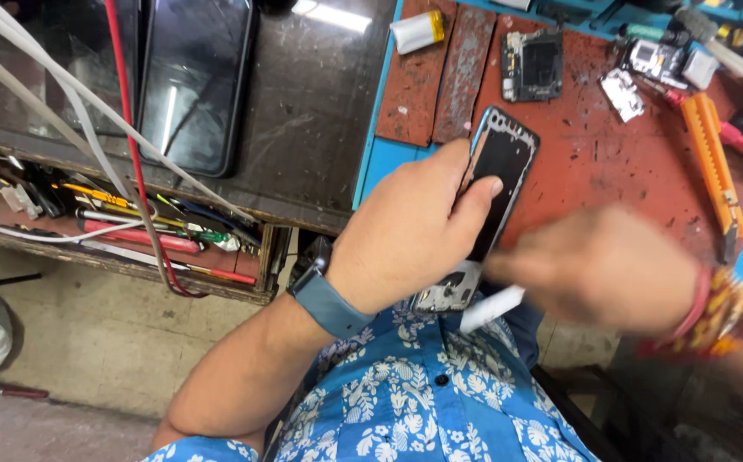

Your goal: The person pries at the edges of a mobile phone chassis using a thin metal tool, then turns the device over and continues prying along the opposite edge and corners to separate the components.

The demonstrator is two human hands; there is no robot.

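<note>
My left hand (414, 231) grips an opened phone body (498, 171), a black frame with a silvery rim, tilted with its top end over the worn red mat (611, 162). A grey watch band sits on that wrist. My right hand (598, 269) is blurred by motion just right of the phone's lower end and holds a small white object (491, 308), whose kind I cannot make out. A beaded bracelet circles the right wrist.
On the red mat lie a circuit board (532, 64), small metal parts (624, 92), an orange utility knife (714, 162) and a white cylinder (416, 31). Two dark phones (196, 81) rest on the glass counter. An open drawer (123, 231) holds several tools and cables.
</note>
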